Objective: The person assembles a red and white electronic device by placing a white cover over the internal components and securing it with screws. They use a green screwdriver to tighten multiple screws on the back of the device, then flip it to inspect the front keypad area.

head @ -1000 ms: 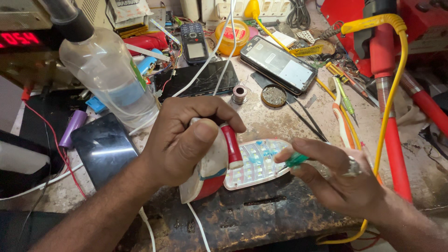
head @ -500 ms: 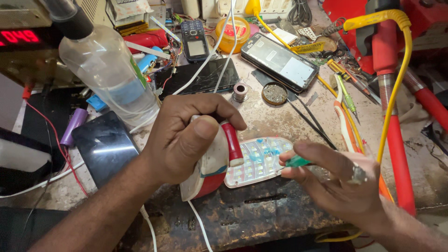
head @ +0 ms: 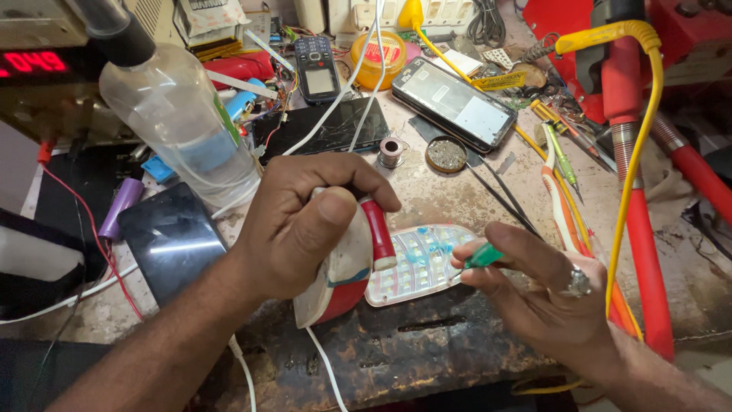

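— While the cluttered desk (head: 457, 191) carries everything, what grips the red-and-white phone shell (head: 347, 259)?

— Left hand (head: 297, 221), clenched around it at the desk's front edge. Right hand (head: 534, 290) pinches a green-handled tool (head: 482, 255) beside the pale keypad panel (head: 415, 263).

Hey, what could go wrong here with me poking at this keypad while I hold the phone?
The green tool in the right hand could slip and scratch the keypad. The left hand holds the red phone near the bench edge, so it might drop. The plastic bottle nearby could tip onto electronics.
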Demonstrator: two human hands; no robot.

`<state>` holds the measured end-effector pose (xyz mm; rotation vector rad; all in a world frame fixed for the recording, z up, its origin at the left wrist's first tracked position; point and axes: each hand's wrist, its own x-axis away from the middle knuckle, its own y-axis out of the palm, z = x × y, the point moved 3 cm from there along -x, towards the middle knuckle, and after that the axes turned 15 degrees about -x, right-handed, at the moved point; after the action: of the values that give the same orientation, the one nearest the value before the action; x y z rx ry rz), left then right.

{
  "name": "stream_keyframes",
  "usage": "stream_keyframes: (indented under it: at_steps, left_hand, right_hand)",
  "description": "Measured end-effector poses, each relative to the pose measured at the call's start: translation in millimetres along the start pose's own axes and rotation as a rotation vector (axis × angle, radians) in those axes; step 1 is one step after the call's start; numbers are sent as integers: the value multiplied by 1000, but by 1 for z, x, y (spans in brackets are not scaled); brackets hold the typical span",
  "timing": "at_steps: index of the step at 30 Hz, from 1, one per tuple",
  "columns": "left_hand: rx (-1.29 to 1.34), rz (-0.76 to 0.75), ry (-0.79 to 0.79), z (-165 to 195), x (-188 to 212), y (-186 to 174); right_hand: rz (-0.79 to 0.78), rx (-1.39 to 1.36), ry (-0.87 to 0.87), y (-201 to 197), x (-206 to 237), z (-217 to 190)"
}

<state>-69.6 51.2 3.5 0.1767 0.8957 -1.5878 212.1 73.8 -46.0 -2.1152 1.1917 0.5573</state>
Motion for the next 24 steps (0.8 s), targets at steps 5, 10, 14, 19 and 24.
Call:
stream_keyframes:
  at_steps: [5,10,14,19,24]
  left_hand:
    - [3,0,30,-2,-3,0]
    - [-12,-2,29,-1,-3,0]
    - [2,0,27,0,-2,0]
    - [0,-3,20,0,-2,0]
    - [3,0,9,1,-2,0]
  right_hand:
    - [11,-214,132,-15,-31,-5]
    - [6,-280,159,-10,-61,22]
    - [-39,-281,148,0,-55,38]
    - [-48,-271,191,1,-53,37]
    - [-95,-174,118,2,-57,31]
